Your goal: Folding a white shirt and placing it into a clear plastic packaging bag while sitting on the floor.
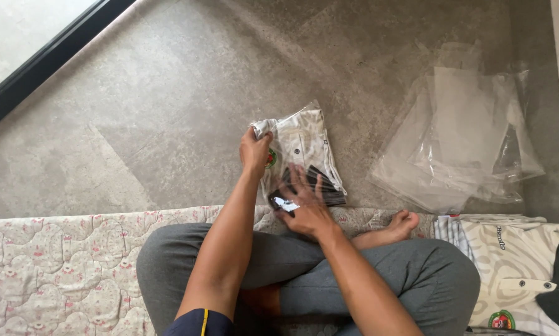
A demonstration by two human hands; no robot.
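Head view, so you're looking straight down at your own lap. Biggest thing near your fingers is the stack of empty clear plastic bags (460,149), lying well apart to the right of your right hand. Closer in on that side, down past your knee, sits the pile of folded cream shirts (510,255), also out of reach of either hand as they are now.

The folded shirt in its clear bag (301,149) is the one both hands are on. It lies right ahead of your fingers on the floor (167,112), long axis running away from you and tilting a bit left at the far end. Near end sits at the edge of the quilted mat (61,261).

Your left hand (254,151) is at the far-left corner, fingers curled tight, pinching the bunched mouth of the bag. Your right hand (304,208) is on the near end, fingers spread flat and pressing down on the dark part, not gripping. So the near end is under your right hand and the bag's opening belongs to your left.
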